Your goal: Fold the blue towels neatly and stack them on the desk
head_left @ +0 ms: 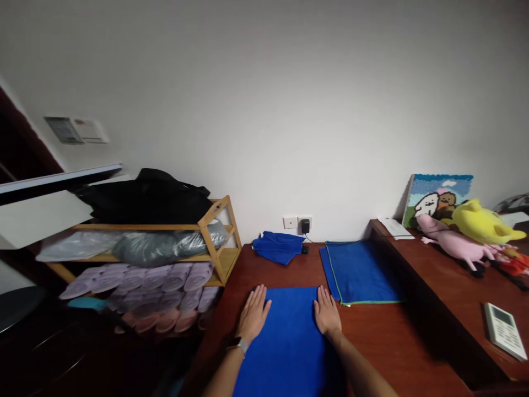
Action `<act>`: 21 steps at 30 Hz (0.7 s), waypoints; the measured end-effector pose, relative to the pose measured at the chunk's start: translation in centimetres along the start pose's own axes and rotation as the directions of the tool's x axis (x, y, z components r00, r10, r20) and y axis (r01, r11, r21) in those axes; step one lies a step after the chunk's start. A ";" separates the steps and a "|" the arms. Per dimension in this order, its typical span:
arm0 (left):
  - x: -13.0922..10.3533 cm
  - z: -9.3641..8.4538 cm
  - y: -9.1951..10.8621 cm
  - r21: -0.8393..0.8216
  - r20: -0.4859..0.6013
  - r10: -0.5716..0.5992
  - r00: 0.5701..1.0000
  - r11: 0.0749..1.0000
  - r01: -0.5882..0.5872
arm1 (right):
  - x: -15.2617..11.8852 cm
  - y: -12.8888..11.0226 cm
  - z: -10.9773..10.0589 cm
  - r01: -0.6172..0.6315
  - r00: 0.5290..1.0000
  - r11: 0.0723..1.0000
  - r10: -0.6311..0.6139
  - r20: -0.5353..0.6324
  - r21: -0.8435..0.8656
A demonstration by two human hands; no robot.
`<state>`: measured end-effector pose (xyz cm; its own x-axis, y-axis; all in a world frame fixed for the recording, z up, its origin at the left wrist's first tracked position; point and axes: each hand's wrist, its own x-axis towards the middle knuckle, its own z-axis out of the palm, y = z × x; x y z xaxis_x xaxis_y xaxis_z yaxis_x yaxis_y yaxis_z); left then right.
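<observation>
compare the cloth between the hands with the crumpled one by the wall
The spread cloth lies flat; the bunched cloth is crumpled. The spread cloth has the left hand and right hand at its far corners; the bunched cloth lies untouched. The spread cloth covers more area than the bunched cloth. Both are blue.

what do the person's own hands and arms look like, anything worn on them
Both left hand and right hand are ungloved, and the visible forearms have no sleeves. The left wrist wears what looks like a watch, dark with a pale grey band; the right wrist shows nothing.
</observation>
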<state>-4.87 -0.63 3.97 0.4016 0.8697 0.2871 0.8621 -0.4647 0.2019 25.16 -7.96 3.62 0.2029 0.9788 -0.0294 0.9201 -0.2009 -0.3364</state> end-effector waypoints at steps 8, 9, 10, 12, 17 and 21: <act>-6.1 3.0 12.9 -0.099 0.037 0.239 0.970 0.967 -0.234 | -4.4 0.3 -1.4 0.048 0.997 0.997 -0.043 -0.070 0.058; -6.5 3.3 13.8 -0.106 0.046 0.250 0.967 0.964 -0.244 | -5.4 0.3 -1.2 0.050 0.996 0.998 -0.046 -0.071 0.049; -6.9 3.5 14.5 -0.109 0.056 0.253 0.966 0.963 -0.245 | -6.4 0.3 -0.9 0.050 0.997 0.998 -0.048 -0.060 0.040; -7.2 3.8 15.0 -0.102 0.078 0.238 0.968 0.968 -0.230 | -8.0 0.1 -0.4 0.046 0.999 0.999 -0.046 -0.023 0.028; -6.3 4.2 14.6 -0.078 0.083 0.227 0.970 0.972 -0.221 | -8.9 -0.2 0.0 0.028 1.000 0.999 -0.028 0.011 0.020; -3.7 4.3 16.4 -0.089 0.084 0.251 0.964 0.966 -0.244 | -8.5 0.0 0.3 0.029 1.000 0.999 -0.029 0.008 0.029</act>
<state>9.07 -10.74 2.21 0.6298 0.7358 0.2491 0.7072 -0.6757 0.2081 23.32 -16.25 3.63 0.1737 0.9844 -0.0270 0.9155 -0.1715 -0.3639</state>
